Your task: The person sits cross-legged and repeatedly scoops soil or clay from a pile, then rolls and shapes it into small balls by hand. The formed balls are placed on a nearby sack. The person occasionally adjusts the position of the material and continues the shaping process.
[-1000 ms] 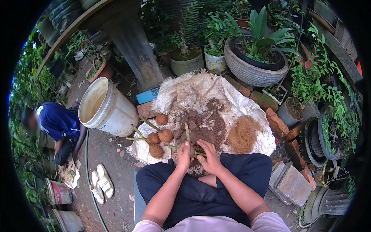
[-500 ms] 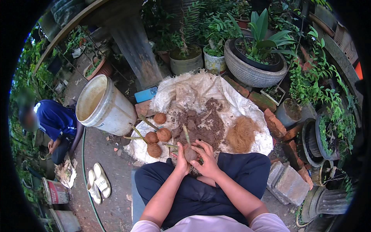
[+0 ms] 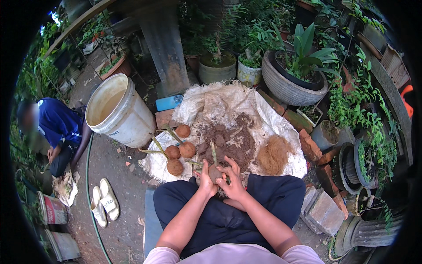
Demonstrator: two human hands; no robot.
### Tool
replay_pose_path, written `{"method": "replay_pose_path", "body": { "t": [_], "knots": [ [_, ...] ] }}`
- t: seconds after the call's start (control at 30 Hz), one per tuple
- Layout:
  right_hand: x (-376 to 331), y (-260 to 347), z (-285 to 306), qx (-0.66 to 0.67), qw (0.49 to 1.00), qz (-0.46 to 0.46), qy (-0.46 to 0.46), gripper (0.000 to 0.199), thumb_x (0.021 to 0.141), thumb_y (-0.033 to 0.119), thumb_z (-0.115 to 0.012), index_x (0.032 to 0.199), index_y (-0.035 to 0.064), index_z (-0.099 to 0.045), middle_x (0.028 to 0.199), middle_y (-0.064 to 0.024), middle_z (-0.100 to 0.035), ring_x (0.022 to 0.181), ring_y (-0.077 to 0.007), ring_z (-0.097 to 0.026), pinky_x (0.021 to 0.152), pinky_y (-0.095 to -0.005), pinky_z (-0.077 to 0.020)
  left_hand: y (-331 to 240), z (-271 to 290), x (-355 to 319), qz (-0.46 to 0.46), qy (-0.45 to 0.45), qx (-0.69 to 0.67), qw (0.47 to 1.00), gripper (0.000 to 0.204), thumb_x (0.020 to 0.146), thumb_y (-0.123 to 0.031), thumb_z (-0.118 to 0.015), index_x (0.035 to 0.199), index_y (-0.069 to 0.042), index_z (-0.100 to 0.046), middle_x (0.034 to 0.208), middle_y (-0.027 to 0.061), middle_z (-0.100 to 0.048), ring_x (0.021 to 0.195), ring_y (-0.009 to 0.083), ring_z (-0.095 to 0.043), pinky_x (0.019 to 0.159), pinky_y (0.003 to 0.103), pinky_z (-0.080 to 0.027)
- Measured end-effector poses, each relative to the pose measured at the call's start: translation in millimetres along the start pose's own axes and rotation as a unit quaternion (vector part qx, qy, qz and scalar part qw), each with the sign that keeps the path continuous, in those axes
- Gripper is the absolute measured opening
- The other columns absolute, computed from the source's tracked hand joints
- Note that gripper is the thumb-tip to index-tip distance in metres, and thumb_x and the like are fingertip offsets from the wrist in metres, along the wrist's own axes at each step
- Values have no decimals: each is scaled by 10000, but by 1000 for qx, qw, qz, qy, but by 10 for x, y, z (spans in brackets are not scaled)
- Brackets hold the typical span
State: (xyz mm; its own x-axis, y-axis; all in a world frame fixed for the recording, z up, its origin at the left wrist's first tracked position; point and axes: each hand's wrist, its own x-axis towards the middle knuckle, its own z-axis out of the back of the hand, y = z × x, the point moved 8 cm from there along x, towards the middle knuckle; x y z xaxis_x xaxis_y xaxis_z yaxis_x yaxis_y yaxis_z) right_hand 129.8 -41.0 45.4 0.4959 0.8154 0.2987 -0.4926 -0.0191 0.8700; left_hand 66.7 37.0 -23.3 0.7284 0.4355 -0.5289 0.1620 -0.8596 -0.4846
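Observation:
Both my hands hold a brown soil ball (image 3: 215,173) with a green stem cutting (image 3: 213,152) standing up out of it. My left hand (image 3: 206,181) cups the ball's left side, while my right hand (image 3: 233,179) closes on its right side with bent fingers. To the left lie several fibre-wrapped balls (image 3: 175,167), some with stem cuttings sticking out. Just beyond my hands, loose dark soil (image 3: 231,141) is spread on a white woven sack (image 3: 211,99). A tuft of brown fibre (image 3: 274,155) rests at the sack's right.
A tall whitish bucket (image 3: 136,119) stands at left, near a blue phone (image 3: 169,103). Slippers (image 3: 108,200) and a green hose (image 3: 89,180) lie on the ground. Bricks (image 3: 310,145) and potted plants (image 3: 299,79) border the right and back. Another person (image 3: 61,123) crouches far left.
The fingers of my right hand have shifted and curl more around the soil ball. My left hand keeps its hold. The whole view has moved slightly.

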Motion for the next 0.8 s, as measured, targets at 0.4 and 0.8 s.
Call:
{"method": "replay_pose_path", "body": {
  "t": [0.4, 0.8],
  "knots": [
    [-29, 249, 217, -75, 997, 11, 33, 381, 890, 382, -684, 1194, 153, -675, 1520, -157, -374, 1445, -427, -234, 1168, -548, -208, 33, -96, -64, 5, 49, 0, 999, 673, 944, -749, -378, 1004, -102, -553, 806, 41, -610, 684, 195, -625, 594, 323, -528],
    [-128, -79, 428, -64, 994, -62, -57, 416, 979, 121, -518, 1391, 130, -578, 1369, -172, -541, 1288, -351, -498, 1111, -438, -357, -7, -329, -180, -28, 130, 100, 986, 756, 1016, -515, -483, 1540, -39, -218, 1394, 139, -459, 1173, 215, -578, 933, 405, -565]
  ]
}}
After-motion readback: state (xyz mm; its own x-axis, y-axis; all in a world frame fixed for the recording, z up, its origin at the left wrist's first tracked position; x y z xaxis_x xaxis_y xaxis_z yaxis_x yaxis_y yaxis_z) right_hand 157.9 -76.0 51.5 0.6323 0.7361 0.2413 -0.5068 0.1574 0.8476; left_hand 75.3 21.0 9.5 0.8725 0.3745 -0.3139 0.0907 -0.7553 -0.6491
